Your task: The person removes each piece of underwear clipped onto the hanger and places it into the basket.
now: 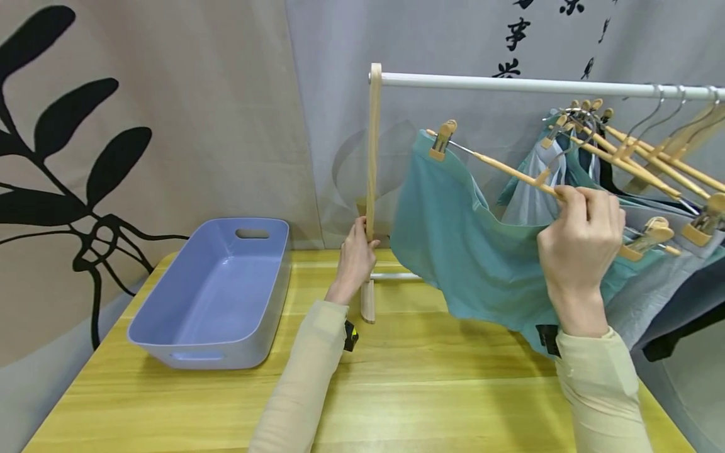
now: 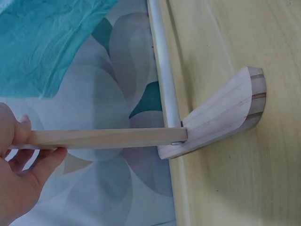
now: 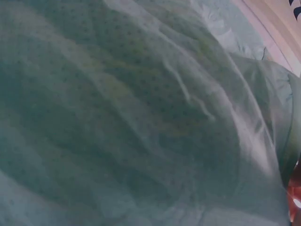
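Observation:
My left hand (image 1: 355,255) grips the wooden upright (image 1: 373,145) at the left end of a clothes rack. In the left wrist view, the thumb and fingers of the left hand (image 2: 23,169) close round this upright, above its angled wooden foot (image 2: 221,110). My right hand (image 1: 583,251) holds the middle of a wooden clip hanger (image 1: 504,168), tilted with its left end higher. Teal shorts (image 1: 470,245) hang from its clips (image 1: 443,139), in front of the rack. Their teal cloth (image 3: 141,117) fills most of the right wrist view, hiding the hand's grip there.
A white rail (image 1: 510,82) tops the rack. Several wooden hangers (image 1: 651,157) with grey, teal and dark garments crowd its right side. To the left, a blue plastic basket (image 1: 209,283) with handle slots stands on the wooden table (image 1: 442,390). A printed curtain (image 1: 226,126) hangs behind.

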